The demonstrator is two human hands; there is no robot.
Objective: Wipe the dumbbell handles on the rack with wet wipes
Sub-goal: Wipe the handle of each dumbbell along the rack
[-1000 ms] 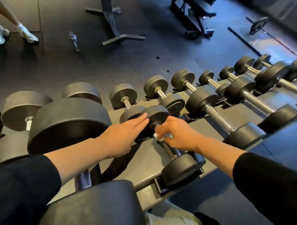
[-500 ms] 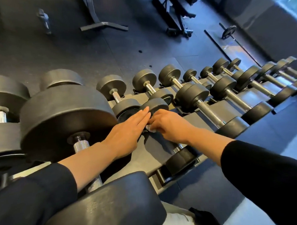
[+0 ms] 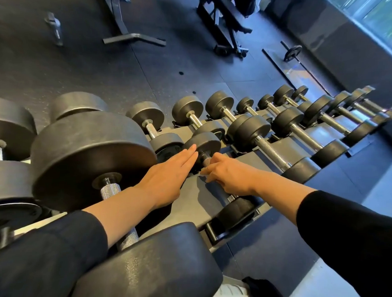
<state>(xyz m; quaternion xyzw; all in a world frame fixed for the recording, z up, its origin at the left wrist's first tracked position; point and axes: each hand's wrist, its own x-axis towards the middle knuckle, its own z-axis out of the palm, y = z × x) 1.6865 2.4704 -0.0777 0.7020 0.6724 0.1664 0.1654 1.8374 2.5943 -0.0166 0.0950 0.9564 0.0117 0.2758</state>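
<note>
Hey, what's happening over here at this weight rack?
A person is cleaning dumbbell handles on a rack. The right hand is curled around the handle of a small dumbbell, apparently rubbing it with a wipe, though the wipe itself is barely visible under the fingers. The left hand lies flat with straight fingers, its fingertips against that dumbbell's far weight head, likely to steady it. A big dumbbell sits just to the left, and more line the rack to the right.

Both arms wear black long sleeves, the left sleeve (image 3: 50,253) and right sleeve (image 3: 349,236) pushed up the forearms; the fabric looks plain, perhaps a soft knit.
</note>
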